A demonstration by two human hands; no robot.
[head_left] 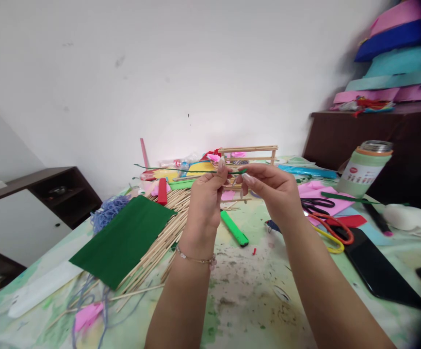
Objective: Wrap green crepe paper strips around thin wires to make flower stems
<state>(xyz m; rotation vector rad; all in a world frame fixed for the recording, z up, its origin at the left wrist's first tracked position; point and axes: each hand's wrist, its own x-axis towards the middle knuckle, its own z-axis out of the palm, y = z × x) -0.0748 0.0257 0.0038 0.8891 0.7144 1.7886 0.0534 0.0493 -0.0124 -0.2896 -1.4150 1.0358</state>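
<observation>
Above the middle of the table, my left hand pinches a thin green paper-wrapped stick that reaches out to the left. My right hand is closed at the stick's right end, thumb and fingertips pressed together on the green tip. Behind my hands stands a small frame of wooden sticks, partly hidden by them. Below, between my forearms, a bright green box cutter lies on the table. A dark green paper sheet rests over a pile of thin wooden sticks to the left.
Blue yarn lies at the left, near a red piece. On the right are scissors, a black phone, a white glue-gun-like object and a green bottle. Coloured paper stacks rise on a dark cabinet.
</observation>
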